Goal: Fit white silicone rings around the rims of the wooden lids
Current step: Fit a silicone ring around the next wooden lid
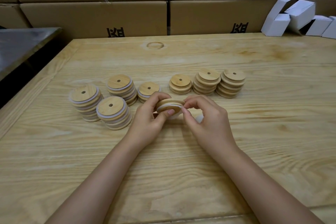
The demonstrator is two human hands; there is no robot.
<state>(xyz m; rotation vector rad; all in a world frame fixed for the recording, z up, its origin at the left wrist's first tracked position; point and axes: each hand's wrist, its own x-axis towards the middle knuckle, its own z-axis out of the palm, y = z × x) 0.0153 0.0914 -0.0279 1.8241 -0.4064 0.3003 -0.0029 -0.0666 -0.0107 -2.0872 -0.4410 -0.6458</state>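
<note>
Two hands meet over the middle of the wooden table (181, 56), sharing one wooden lid (170, 109) that is held edge-on and slightly tilted, just clear of the tabletop. The left hand (147, 116) grips the lid from the left, its thumb pressed on the near rim and its fingers curled round the far side. The right hand (205, 118) has its thumb and forefinger pinched on the white silicone ring (174, 104) at the lid's right edge; the ring shows as a thin pale band running round the rim, and how far round it is seated cannot be told. A pale blurred shape (199, 118) lies on the table just beside the right hand's fingers; what it is cannot be made out. To the left of the hands stand four stacks of ringed lids (113, 112), white bands showing between the wooden discs, each top lid with a small hole in its centre. Farther off and to the right stand three stacks of bare lids (206, 81) in a row, close together. Along the far edge of the table rise brown cardboard boxes (91, 16), with small white boxes (298, 16) heaped at the far right. A dark metal surface (23, 45) sits at the far left.
</note>
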